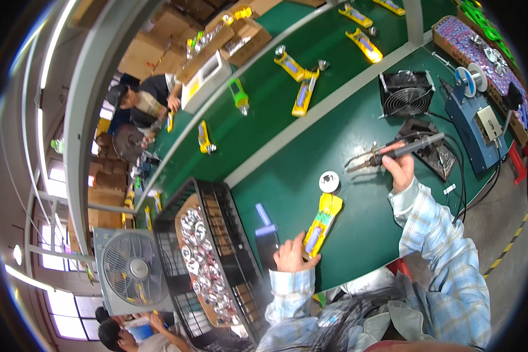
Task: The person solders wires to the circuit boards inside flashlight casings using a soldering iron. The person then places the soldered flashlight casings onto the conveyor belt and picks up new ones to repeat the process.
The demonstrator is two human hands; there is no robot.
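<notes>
My left hand [292, 253] grips one yellow torch [321, 225] lying on the green table [358, 135], just below a white disc [329, 181]. My right hand [400, 170] is closed around one soldering iron [393, 151], lifted above the table. I judge I'm mid-soldering; next the tip must reach the torch accurately.

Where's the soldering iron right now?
In the head view, the soldering iron is held in the right hand above the green bench, right of centre, just in front of the small black fan.
</notes>
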